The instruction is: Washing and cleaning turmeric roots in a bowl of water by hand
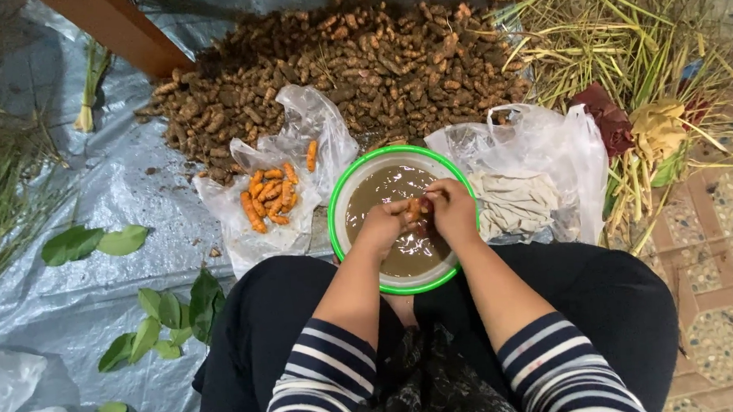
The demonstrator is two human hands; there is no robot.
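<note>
From the head camera, the person is sitting on the floor with a green-rimmed bowl (pixel 340 233) of muddy brown water resting between the knees, on the near edge of a grey plastic tarp (pixel 119 187). Both hands are meeting over the middle of the bowl. The left hand (pixel 382 224) is closing its grip around the lower end of a small orange turmeric root (pixel 415 208), and the right hand (pixel 451 209) is pinching the upper end of the same root with its fingers curled in (the root is sitting just above the water, touching both hands).

Just left of the bowl, a clear plastic bag (pixel 254 238) is lying open on the tarp and holding a cluster of cleaned orange roots (pixel 271 195). Just right of the bowl, a second clear bag (pixel 549 148) is holding a pale folded cloth (pixel 512 204). Beyond the bowl, toward the far edge of the tarp, a large heap of unwashed brown roots (pixel 349 67) is spreading wide. Green leaves (pixel 93 242) are lying scattered on the tarp's left side, and dry stalks (pixel 628 46) are piling up at the far right, over the patterned tile floor (pixel 720 295).
</note>
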